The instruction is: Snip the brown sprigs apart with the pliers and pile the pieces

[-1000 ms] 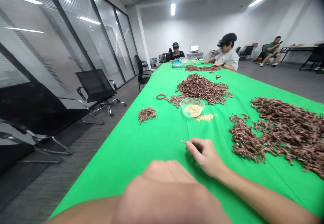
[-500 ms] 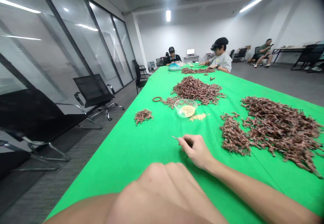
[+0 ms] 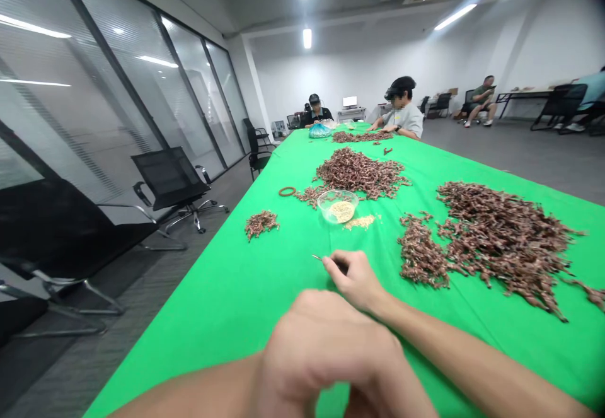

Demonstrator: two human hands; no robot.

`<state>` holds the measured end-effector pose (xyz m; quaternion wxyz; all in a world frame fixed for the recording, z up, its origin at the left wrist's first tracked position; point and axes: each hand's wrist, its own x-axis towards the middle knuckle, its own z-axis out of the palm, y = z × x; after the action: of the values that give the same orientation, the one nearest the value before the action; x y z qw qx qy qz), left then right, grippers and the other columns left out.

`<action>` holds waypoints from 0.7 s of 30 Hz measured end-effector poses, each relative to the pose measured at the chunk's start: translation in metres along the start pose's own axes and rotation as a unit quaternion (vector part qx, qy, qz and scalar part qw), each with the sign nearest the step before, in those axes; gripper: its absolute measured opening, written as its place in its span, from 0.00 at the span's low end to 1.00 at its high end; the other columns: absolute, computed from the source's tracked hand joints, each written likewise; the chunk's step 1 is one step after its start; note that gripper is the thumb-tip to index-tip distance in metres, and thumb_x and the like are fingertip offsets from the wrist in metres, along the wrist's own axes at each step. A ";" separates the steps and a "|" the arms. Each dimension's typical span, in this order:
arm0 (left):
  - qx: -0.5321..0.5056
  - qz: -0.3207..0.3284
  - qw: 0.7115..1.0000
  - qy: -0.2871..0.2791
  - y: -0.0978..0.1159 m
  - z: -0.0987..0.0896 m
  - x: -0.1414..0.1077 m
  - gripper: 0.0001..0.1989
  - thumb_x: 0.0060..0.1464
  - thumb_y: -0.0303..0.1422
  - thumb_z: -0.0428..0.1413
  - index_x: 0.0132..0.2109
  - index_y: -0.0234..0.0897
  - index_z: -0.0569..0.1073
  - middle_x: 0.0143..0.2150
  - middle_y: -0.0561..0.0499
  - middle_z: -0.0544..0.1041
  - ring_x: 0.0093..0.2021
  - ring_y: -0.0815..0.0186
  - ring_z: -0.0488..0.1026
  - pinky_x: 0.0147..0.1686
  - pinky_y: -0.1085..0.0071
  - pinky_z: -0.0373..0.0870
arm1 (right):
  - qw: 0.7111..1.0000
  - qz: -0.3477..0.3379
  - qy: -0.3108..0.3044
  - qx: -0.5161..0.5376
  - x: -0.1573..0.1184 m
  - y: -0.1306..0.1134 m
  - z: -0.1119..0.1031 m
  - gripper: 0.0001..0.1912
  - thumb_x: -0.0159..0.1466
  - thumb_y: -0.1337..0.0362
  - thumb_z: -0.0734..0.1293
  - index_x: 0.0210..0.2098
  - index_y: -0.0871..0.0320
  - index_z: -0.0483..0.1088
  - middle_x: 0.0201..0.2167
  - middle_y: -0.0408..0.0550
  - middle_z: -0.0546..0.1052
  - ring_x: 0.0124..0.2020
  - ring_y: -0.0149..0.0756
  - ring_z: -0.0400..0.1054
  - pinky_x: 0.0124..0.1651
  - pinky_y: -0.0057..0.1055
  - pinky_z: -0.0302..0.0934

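Green cloth (image 3: 212, 304) covers the long table, and from where I stand both of the wearer's hands are over the near part of it. The right hand (image 3: 357, 279) is closed in a pinch, thumb against forefinger, on a thin metal tool (image 3: 316, 257) whose bare end sticks out past the fingertips, pointing off to the left. The left hand (image 3: 331, 348) is nearer the wearer's face, bent at the wrist with its knuckles up and fingers curled downward; a bit of green shows through the gap under it. I can't tell whether its fingers grip anything. The tool lies beyond the left hand and well apart from it.

Past the right hand, near it, sits a clear bowl (image 3: 323, 210) with pale grains (image 3: 341, 211) in it, and spilled grains (image 3: 360, 222) lie on the cloth just beside its wall. A small brown heap (image 3: 261, 224) is off to the left, farther away than the tool's end. Behind the bowl there's a bigger brown pile (image 3: 357, 172), with a brown ring (image 3: 287, 191) to its left. Over to the right, a clump (image 3: 422, 251) adjoins the widest pile (image 3: 505, 235), knobbly, twiggy stuff. At the far end, a person in a pale shirt (image 3: 409, 118) leans over another brown pile (image 3: 362, 136), near a blue bag (image 3: 319, 130).
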<state>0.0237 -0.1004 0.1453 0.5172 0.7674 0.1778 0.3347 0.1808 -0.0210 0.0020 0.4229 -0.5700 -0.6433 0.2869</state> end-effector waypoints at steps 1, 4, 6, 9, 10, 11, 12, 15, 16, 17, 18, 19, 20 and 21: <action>0.004 0.022 1.000 0.008 -0.002 0.004 0.006 0.18 0.53 0.52 0.55 0.25 0.46 0.77 0.13 0.51 0.70 0.15 0.63 0.67 0.20 0.64 0.65 | 1.000 -0.002 0.003 -0.001 0.001 0.000 -0.001 0.18 0.68 0.56 0.65 0.51 0.60 0.70 0.51 0.49 0.73 0.48 0.44 0.71 0.49 0.43 0.69; 0.043 0.049 0.996 0.052 -0.019 0.011 0.020 0.13 0.54 0.45 0.59 0.28 0.42 0.74 0.17 0.53 0.72 0.18 0.68 0.63 0.22 0.68 0.62 | 1.000 -0.006 0.018 -0.001 0.004 0.002 -0.005 0.17 0.68 0.55 0.65 0.51 0.60 0.70 0.51 0.48 0.73 0.48 0.44 0.71 0.49 0.42 0.69; 0.071 0.046 0.996 0.009 -0.038 0.009 0.027 0.09 0.53 0.39 0.59 0.31 0.41 0.70 0.19 0.54 0.71 0.18 0.69 0.62 0.21 0.70 0.60 | 0.999 -0.008 0.035 -0.002 0.008 0.004 -0.009 0.17 0.68 0.55 0.65 0.51 0.60 0.70 0.51 0.48 0.73 0.48 0.44 0.71 0.48 0.42 0.69; 0.165 0.013 0.986 0.019 -0.073 0.004 0.034 0.11 0.58 0.37 0.56 0.30 0.40 0.65 0.18 0.57 0.65 0.18 0.71 0.60 0.23 0.73 0.60 | 0.997 -0.011 0.079 -0.004 0.015 0.007 -0.018 0.17 0.68 0.56 0.65 0.52 0.60 0.69 0.51 0.49 0.73 0.48 0.43 0.71 0.48 0.42 0.69; 0.177 0.004 0.984 0.026 -0.086 0.003 0.037 0.12 0.60 0.37 0.56 0.30 0.39 0.65 0.18 0.58 0.64 0.18 0.72 0.60 0.22 0.73 0.58 | 0.995 -0.013 0.098 -0.004 0.017 0.008 -0.021 0.17 0.68 0.56 0.65 0.52 0.59 0.69 0.51 0.50 0.73 0.48 0.42 0.71 0.48 0.43 0.69; 0.183 -0.002 0.983 0.033 -0.098 0.002 0.039 0.12 0.61 0.38 0.55 0.30 0.39 0.65 0.18 0.58 0.65 0.17 0.72 0.60 0.22 0.74 0.58 | 0.993 -0.016 0.117 -0.005 0.019 0.009 -0.025 0.17 0.68 0.56 0.65 0.52 0.59 0.69 0.51 0.50 0.73 0.47 0.42 0.71 0.48 0.43 0.69; 0.190 -0.008 0.981 0.036 -0.110 0.001 0.042 0.12 0.62 0.38 0.53 0.31 0.38 0.66 0.17 0.58 0.65 0.17 0.72 0.61 0.22 0.74 0.58 | 0.990 -0.019 0.136 -0.005 0.021 0.010 -0.030 0.17 0.68 0.56 0.65 0.52 0.59 0.69 0.51 0.50 0.73 0.47 0.42 0.71 0.48 0.42 0.69; 0.210 -0.022 0.977 0.036 -0.140 0.003 0.056 0.16 0.66 0.39 0.47 0.32 0.36 0.69 0.16 0.57 0.68 0.18 0.71 0.63 0.24 0.75 0.60 | 0.980 -0.038 0.194 -0.007 0.026 0.012 -0.048 0.17 0.68 0.57 0.65 0.52 0.60 0.69 0.50 0.50 0.73 0.47 0.41 0.71 0.47 0.42 0.69; 0.218 -0.026 0.975 0.032 -0.148 0.005 0.062 0.18 0.67 0.40 0.46 0.32 0.36 0.70 0.16 0.56 0.69 0.18 0.71 0.64 0.25 0.75 0.61 | 0.976 -0.046 0.213 -0.009 0.027 0.012 -0.055 0.17 0.68 0.57 0.65 0.52 0.60 0.69 0.50 0.50 0.73 0.46 0.41 0.71 0.47 0.42 0.69; 0.227 -0.029 0.973 0.023 -0.155 0.008 0.069 0.19 0.67 0.41 0.46 0.31 0.35 0.70 0.17 0.55 0.70 0.19 0.70 0.65 0.25 0.75 0.61 | 0.971 -0.054 0.231 -0.013 0.028 0.013 -0.063 0.17 0.68 0.57 0.65 0.52 0.60 0.69 0.50 0.50 0.73 0.46 0.41 0.71 0.47 0.41 0.69; 0.235 -0.032 0.971 0.011 -0.161 0.011 0.076 0.19 0.67 0.42 0.46 0.32 0.35 0.70 0.18 0.55 0.70 0.19 0.70 0.66 0.25 0.75 0.62 | 0.966 -0.062 0.250 -0.017 0.028 0.014 -0.072 0.17 0.68 0.56 0.65 0.52 0.60 0.69 0.50 0.49 0.73 0.46 0.41 0.71 0.47 0.41 0.70; 0.243 -0.033 0.970 -0.004 -0.165 0.016 0.082 0.18 0.66 0.42 0.47 0.34 0.35 0.70 0.18 0.55 0.71 0.19 0.70 0.67 0.24 0.75 0.62 | 0.961 -0.069 0.267 -0.023 0.029 0.016 -0.081 0.17 0.68 0.57 0.65 0.52 0.60 0.69 0.50 0.49 0.73 0.46 0.40 0.71 0.47 0.41 0.69; 0.251 -0.033 0.967 -0.022 -0.169 0.021 0.089 0.16 0.65 0.43 0.48 0.39 0.35 0.71 0.19 0.56 0.73 0.19 0.70 0.68 0.23 0.75 0.62 | 0.955 -0.076 0.284 -0.030 0.030 0.018 -0.089 0.16 0.69 0.57 0.65 0.52 0.59 0.69 0.50 0.50 0.73 0.46 0.39 0.71 0.47 0.41 0.69; 0.261 -0.031 0.964 -0.039 -0.172 0.027 0.094 0.15 0.65 0.43 0.50 0.44 0.35 0.70 0.21 0.56 0.74 0.19 0.69 0.69 0.23 0.76 0.62 | 0.951 -0.083 0.297 -0.038 0.031 0.021 -0.097 0.16 0.69 0.57 0.65 0.52 0.59 0.69 0.50 0.50 0.73 0.46 0.39 0.71 0.47 0.41 0.69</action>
<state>0.1224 0.0087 0.0125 0.3153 0.8825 0.2624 0.2299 0.2754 0.0026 0.0374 0.5948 -0.5901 -0.5441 0.0439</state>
